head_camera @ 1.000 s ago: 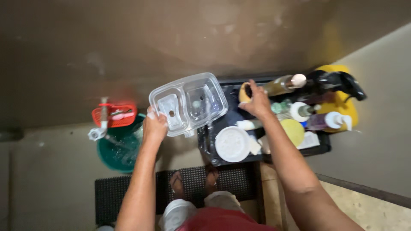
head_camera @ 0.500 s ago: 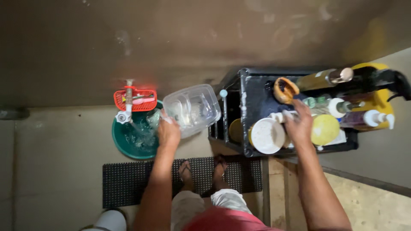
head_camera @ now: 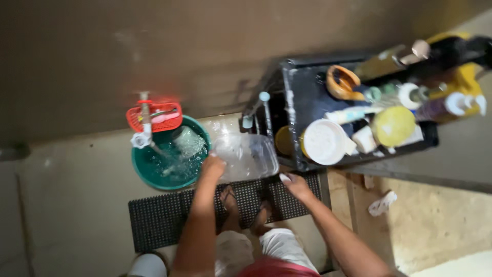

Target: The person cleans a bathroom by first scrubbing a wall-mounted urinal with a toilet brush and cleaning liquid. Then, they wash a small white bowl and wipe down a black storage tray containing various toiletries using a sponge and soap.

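My left hand grips the left edge of a clear plastic two-compartment container, held low next to a green basin with water in it. A white tap juts out over the basin from the wall. My right hand hangs just right of the container near its lower corner, fingers apart and holding nothing. My feet in sandals stand on a black rubber mat.
A small red basket hangs on the wall above the basin. A black rack at the right holds several bottles, a white lid, a yellow round thing and an orange-rimmed thing. A crumpled white scrap lies on the floor.
My right hand left the rack and came down beside the container. My left hand lowered the container toward the mat, close to the basin. The view shifted left.
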